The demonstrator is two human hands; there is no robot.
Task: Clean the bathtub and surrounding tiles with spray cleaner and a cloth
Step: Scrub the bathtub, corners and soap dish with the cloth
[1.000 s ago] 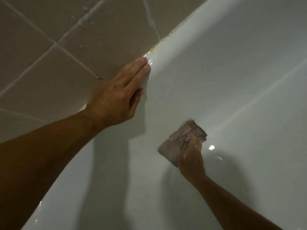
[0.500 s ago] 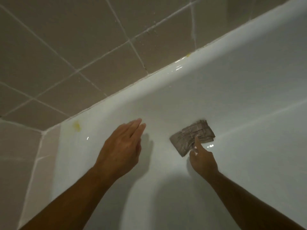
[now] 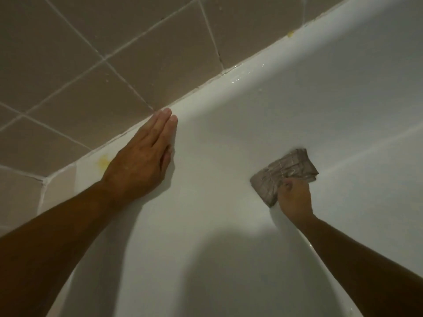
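Observation:
The white bathtub (image 3: 263, 115) fills most of the view, its rim running diagonally below beige wall tiles (image 3: 114, 65). My left hand (image 3: 139, 161) lies flat with straight fingers on the tub rim, fingertips near the tile joint. My right hand (image 3: 294, 197) grips a folded grey checked cloth (image 3: 283, 172) and presses it against the tub's inner wall. Two yellow stains mark the rim, one (image 3: 103, 162) beside my left hand and one (image 3: 290, 34) far up the rim. No spray cleaner is in view.
Water drops glisten on the rim (image 3: 242, 75) above the cloth. White grout lines cross the tiles, and a tiled corner (image 3: 43, 181) meets the tub at the left. My shadow falls on the tub's lower inside.
My left hand lifted off the rim, hovered over the tub wall, and now rests flat on the rim again. My right hand with the cloth shifted rightward along the inner wall as the view swung.

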